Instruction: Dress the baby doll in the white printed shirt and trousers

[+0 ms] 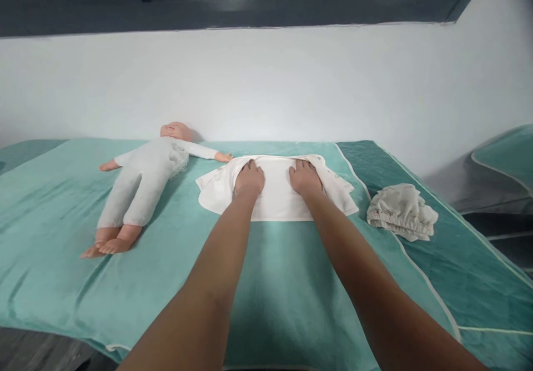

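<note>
A small white baby top (277,190) lies spread on the bed, its front flaps turned outward and a faint print on its sleeves. My left hand (250,179) rests on the left flap, palm down, fingers pointing away from me. On the other side, my right hand (306,176) lies the same way near the right flap. Both hands look laid on the cloth rather than gripping it, though some fingertips are partly hidden. A baby doll (144,174) in a white body suit lies on its back to the left, one hand almost touching the top.
Folded or bunched printed baby pants (402,211) with a gathered edge lie to the right. A green cover (266,293) spreads over the bed, with a darker green sheet (478,282) at right. Behind stands a white wall (270,82), with a dark frame (291,4) above.
</note>
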`<action>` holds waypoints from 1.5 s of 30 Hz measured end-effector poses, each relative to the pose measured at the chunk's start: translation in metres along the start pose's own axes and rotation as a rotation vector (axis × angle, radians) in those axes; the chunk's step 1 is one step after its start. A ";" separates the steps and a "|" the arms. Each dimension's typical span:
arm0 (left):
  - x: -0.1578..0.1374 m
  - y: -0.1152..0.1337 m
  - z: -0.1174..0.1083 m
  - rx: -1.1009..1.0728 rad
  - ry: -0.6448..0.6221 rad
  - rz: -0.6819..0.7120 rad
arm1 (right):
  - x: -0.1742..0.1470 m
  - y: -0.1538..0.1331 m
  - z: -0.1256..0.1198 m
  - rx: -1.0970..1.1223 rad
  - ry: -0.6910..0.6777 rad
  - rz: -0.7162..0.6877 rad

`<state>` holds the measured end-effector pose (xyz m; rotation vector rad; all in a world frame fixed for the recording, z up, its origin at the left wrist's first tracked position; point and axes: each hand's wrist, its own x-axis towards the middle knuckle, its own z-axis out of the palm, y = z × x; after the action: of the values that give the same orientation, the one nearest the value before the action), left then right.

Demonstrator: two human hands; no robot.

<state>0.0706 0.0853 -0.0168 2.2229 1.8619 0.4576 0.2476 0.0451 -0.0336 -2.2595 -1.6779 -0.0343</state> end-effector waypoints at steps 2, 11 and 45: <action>0.000 0.000 0.001 -0.007 -0.007 -0.010 | 0.001 0.001 0.001 -0.003 -0.003 -0.002; -0.001 0.000 -0.001 -0.026 -0.009 -0.029 | 0.003 0.002 0.003 -0.021 -0.010 -0.015; -0.076 -0.046 -0.046 -0.177 0.334 0.272 | -0.001 -0.002 -0.004 -0.082 0.031 -0.045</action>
<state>0.0002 0.0175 0.0026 2.3986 1.5798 1.0557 0.2462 0.0431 -0.0299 -2.2671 -1.7416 -0.1511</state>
